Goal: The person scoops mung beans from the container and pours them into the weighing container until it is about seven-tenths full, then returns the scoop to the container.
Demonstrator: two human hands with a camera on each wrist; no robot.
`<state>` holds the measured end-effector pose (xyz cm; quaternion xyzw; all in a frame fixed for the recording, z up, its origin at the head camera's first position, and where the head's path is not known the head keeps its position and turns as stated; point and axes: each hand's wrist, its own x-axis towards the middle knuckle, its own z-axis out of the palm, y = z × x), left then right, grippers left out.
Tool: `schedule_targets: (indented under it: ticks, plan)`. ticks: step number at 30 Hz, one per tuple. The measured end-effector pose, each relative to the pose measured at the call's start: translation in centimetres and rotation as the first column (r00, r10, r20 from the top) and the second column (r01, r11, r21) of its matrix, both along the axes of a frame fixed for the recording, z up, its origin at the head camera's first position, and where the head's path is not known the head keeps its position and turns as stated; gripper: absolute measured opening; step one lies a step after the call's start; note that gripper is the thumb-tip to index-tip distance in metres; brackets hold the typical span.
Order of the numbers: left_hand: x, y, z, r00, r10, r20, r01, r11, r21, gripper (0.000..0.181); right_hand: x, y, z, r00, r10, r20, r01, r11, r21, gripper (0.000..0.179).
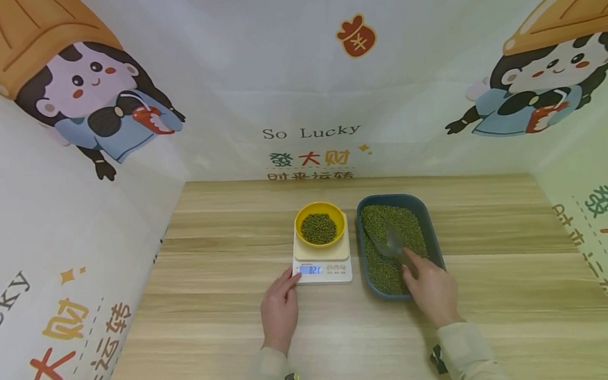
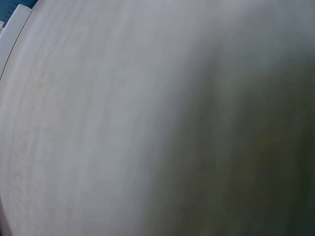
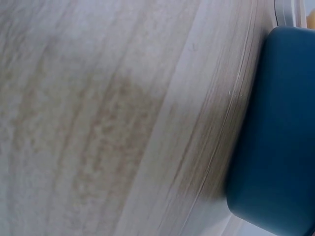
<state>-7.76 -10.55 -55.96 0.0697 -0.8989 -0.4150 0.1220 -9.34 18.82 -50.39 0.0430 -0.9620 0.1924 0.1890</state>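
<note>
In the head view, my right hand (image 1: 434,287) grips the handle of a grey scoop (image 1: 394,241). The scoop's head lies over the green mung beans (image 1: 389,275) in a dark blue tub (image 1: 435,245). The tub's outer wall fills the right side of the right wrist view. To its left stands a white kitchen scale (image 1: 323,276), its lit display showing digits like 821. On the scale sits a yellow bowl (image 1: 300,237) holding more mung beans (image 1: 318,229). With its fingers fairly straight, my left hand (image 1: 280,310) touches the scale's front left corner.
Everything stands on a wood-grain table (image 1: 223,248). A printed white cloth (image 1: 223,89) encloses the table at the back and both sides. The left wrist view shows mostly blurred tabletop, with the scale's edge (image 2: 14,34) at the upper left.
</note>
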Motion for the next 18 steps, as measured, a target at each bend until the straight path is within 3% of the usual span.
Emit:
schedule_targets:
  ticks: [18]
  plan:
    - [-0.12,-0.04,-0.30,1.000,-0.003,-0.007,0.003,1.000,0.005,0.029,-0.02,0.16,-0.23,0.999,0.008,-0.048,-0.009,0.999,-0.032,0.036]
